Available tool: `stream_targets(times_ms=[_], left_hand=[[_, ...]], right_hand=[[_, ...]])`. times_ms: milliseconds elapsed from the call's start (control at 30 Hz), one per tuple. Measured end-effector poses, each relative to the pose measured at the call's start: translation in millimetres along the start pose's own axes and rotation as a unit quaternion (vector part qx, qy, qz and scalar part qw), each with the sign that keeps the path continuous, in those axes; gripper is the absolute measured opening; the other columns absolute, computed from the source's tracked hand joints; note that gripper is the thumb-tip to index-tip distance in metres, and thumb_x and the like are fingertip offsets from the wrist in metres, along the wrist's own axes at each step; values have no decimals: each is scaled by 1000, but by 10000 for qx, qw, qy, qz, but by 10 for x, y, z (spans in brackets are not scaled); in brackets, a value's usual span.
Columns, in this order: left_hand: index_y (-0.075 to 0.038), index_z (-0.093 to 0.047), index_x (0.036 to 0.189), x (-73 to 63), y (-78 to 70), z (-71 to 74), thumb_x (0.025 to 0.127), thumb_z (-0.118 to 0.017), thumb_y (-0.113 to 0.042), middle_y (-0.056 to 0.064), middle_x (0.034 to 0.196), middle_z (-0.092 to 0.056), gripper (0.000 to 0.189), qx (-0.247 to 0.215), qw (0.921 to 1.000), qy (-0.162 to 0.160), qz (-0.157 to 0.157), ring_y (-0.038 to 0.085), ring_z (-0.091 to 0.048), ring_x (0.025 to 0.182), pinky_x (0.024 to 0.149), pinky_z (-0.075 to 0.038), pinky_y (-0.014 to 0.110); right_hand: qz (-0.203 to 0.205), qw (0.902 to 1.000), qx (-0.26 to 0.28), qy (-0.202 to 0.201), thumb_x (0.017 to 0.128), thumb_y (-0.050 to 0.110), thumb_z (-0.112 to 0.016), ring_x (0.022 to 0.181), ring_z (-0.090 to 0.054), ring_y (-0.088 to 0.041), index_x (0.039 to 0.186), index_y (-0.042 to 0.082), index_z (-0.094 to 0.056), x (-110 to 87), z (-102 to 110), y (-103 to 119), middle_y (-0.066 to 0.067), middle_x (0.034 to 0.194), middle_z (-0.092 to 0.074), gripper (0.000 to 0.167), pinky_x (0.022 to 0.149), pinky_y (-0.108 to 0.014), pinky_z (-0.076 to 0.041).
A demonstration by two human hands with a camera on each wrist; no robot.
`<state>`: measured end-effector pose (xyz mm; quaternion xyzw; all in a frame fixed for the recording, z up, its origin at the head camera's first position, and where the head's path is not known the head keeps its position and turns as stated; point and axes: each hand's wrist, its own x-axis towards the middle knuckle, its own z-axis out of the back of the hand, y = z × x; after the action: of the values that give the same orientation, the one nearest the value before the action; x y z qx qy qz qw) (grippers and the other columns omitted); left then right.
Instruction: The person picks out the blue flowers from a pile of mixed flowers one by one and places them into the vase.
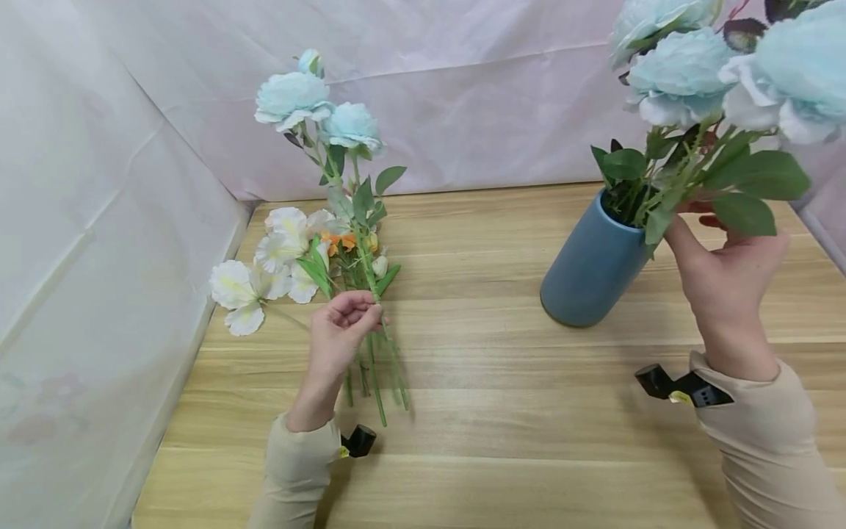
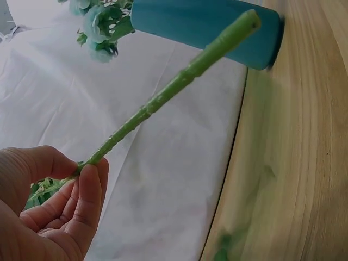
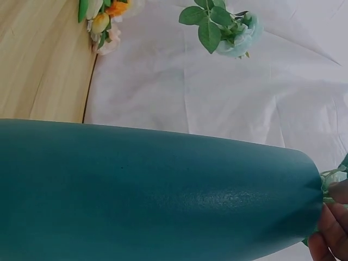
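Holds a pale-blue peony spray [image 1: 363, 253] in the left hand [image 1: 340, 327], over the left part of the worktop [image 1: 489, 382], stem pinched between thumb and fingers. Shows two full blooms [image 1: 291, 95] and a small bud at the spray's top, leaves below, and a bare lower length running past the fingers to a cut end [image 2: 251, 20], free of the vase rim. Has the right hand [image 1: 727, 275] at the mouth of a blue cylindrical vase [image 1: 591, 261], thumb and fingers curled about the leafy stems [image 1: 690, 165] beside the rim, partly hidden by foliage. Has large pale-blue peonies [image 1: 684, 70] in that vase, leaning out over its right side. Offers a wide run of open wood between left hand and vase, and more in front of both. Narrows at the left, with white flowers [image 1: 280, 246] lying close to the worktop's left edge and an orange flower [image 1: 340, 242] beside them, just behind the left hand. Meets pale cloth [image 1: 463, 117] along the worktop's back edge.
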<state>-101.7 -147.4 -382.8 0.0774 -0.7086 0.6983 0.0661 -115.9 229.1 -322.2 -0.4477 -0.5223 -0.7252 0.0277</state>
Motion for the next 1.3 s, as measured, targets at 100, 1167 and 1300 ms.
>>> stream_targets(times_ms=[100,1167,1300], left_hand=[[9,-61,88,0,4,-37,80,-58,19,1,70,-66,13,-26,9999,111,-1,11,-64,60,57,-55,23],[20,-56,91,-12,34,-272,81,-59,17,12,76,-63,11,47,9981,597,152,8,-62,61,58,-54,21],[19,-57,91,-13,24,-284,82,-59,16,14,76,-63,10,97,9979,609,179,9,-62,61,58,-54,22]], right_hand=[[-147,9998,103,-62,76,5,-73,84,-60,-7,110,3,-67,-16,4,3,8,91,-67,34,69,-20,-35],[-491,9962,480,-531,78,-1,-67,68,-52,-6,77,-12,-65,-308,89,-113,10,67,-63,12,62,-19,-33],[-381,9901,1233,-552,77,-5,-66,64,-48,-10,78,-19,-61,-404,35,-69,3,67,-62,15,62,-20,-35]])
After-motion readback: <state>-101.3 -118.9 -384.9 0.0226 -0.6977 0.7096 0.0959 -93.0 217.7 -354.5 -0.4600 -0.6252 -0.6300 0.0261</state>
